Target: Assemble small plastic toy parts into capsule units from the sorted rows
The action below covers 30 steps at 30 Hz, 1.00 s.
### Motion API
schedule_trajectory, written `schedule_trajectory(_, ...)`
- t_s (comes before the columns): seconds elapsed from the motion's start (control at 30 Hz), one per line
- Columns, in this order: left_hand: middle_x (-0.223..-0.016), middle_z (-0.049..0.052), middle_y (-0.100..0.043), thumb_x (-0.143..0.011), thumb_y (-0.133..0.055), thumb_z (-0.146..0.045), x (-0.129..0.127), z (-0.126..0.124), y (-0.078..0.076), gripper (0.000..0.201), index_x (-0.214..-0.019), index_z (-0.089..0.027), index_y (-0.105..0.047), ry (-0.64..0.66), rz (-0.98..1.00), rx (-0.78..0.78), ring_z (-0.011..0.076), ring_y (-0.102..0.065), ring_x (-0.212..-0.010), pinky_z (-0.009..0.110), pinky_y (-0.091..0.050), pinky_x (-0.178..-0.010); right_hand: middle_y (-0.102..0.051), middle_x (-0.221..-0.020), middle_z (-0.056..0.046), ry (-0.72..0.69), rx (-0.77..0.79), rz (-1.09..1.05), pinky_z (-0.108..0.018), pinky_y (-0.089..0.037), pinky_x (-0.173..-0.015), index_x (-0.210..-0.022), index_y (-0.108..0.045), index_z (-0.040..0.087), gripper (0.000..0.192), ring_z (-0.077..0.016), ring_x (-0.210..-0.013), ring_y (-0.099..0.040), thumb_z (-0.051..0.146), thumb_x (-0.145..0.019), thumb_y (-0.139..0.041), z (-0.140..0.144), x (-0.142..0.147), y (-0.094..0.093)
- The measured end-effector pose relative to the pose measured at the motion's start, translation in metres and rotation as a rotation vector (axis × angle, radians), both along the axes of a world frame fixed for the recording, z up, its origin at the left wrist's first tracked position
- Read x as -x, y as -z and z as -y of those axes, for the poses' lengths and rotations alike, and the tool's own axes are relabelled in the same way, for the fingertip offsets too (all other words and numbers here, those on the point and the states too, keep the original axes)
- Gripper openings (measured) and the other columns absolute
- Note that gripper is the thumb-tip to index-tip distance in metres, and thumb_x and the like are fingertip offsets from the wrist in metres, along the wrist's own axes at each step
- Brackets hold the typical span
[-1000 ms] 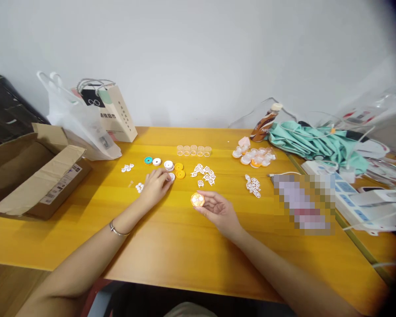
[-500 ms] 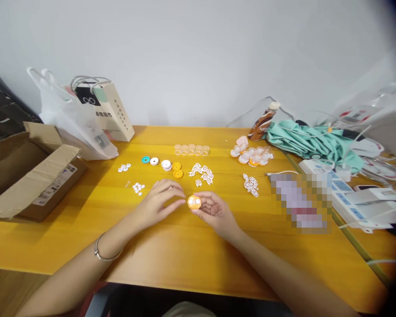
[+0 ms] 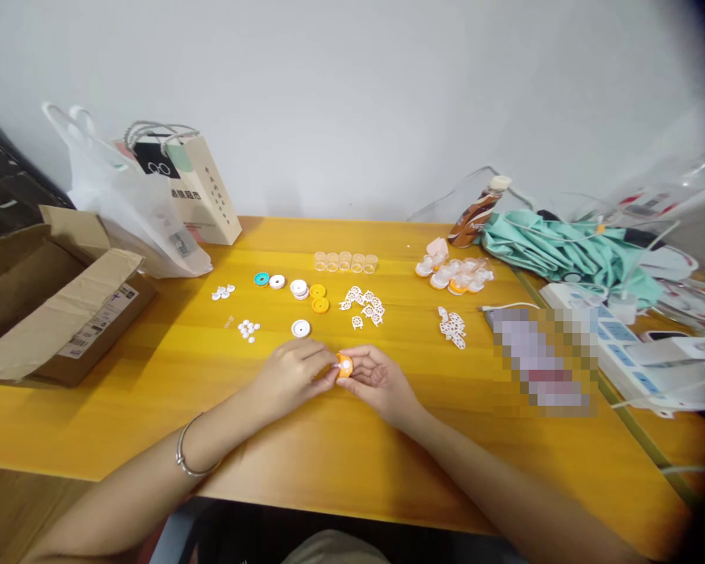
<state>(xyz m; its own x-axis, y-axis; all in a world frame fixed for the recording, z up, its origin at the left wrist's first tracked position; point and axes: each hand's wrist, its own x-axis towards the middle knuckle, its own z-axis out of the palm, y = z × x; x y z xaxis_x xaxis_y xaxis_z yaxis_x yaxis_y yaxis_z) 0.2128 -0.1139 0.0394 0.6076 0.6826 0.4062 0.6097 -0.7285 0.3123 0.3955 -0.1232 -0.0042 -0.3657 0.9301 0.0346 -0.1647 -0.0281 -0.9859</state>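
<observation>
Orange plastic, small and round — that's the little orange disc with a white centre, caught between both hands just above the yellow wooden table, near its middle. Left hand curls in from the left, thumb and fingers pressed together on the disc's left edge; a thin silver bangle sits on that wrist. Right hand meets it from the other side, fingertips pinching the disc's right edge, palm turned partly up. The two hands touch at the fingertips around the piece.

Just beyond the left hand lies a single white round cap, flat on the table. Farther back — a row of small parts: a teal ring, white discs, two orange discs, and a scatter of white lattice pieces. A line of clear little cups stands behind those. Far left, an open brown cardboard box and a white plastic bag; far right, a crumpled teal cloth beside a brown bottle.
</observation>
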Motion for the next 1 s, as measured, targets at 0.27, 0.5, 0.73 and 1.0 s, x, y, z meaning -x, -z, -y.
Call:
schedule_trajectory(0.27, -0.083, 0.006, -0.067, -0.087, -0.048, -0.019, 0.003, 0.002, -0.001, 0.016, -0.092, -0.015, -0.063, 0.081, 0.041, -0.107, 0.0125, -0.062, -0.074, 0.025, -0.053, -0.065, -0.069, -0.086, -0.001, 0.017, 0.051, -0.042, -0.031, -0.05, -0.081, -0.096, -0.056, 0.021, 0.034, -0.0127, -0.079, -0.065, 0.023, -0.066, -0.072, -0.001, -0.004, -0.007)
schedule_trajectory(0.5, -0.09, 0.006, -0.067, -0.087, -0.048, -0.019, 0.006, 0.004, -0.009, 0.017, -0.094, -0.017, -0.063, 0.106, -0.126, -0.201, 0.0146, -0.062, -0.079, 0.028, -0.054, -0.068, -0.07, -0.083, -0.001, 0.02, 0.081, -0.05, -0.031, -0.052, -0.08, -0.094, -0.057, 0.022, 0.034, -0.0128, -0.076, -0.065, 0.023, -0.064, -0.074, -0.001, -0.004, -0.01)
schedule_trajectory(0.73, -0.087, 0.006, -0.067, -0.086, -0.048, -0.019, 0.006, 0.007, -0.013, 0.017, -0.096, -0.017, -0.061, 0.122, -0.156, -0.287, 0.0151, -0.061, -0.08, 0.03, -0.053, -0.072, -0.069, -0.084, 0.0, -0.003, 0.094, -0.075, -0.032, -0.051, -0.08, -0.095, -0.057, 0.022, 0.034, -0.013, -0.077, -0.065, 0.025, -0.065, -0.073, 0.0, -0.005, -0.012)
schedule_trajectory(1.0, -0.093, 0.006, -0.063, -0.083, -0.051, -0.021, 0.018, -0.005, -0.016, 0.02, -0.103, -0.019, -0.056, 0.052, 0.048, -0.109, 0.0168, -0.057, -0.088, 0.033, -0.047, -0.078, -0.069, -0.084, 0.0, 0.017, 0.063, -0.037, -0.032, -0.049, -0.083, -0.094, -0.057, 0.022, 0.033, -0.0134, -0.079, -0.065, 0.023, -0.065, -0.073, -0.001, -0.004, -0.011)
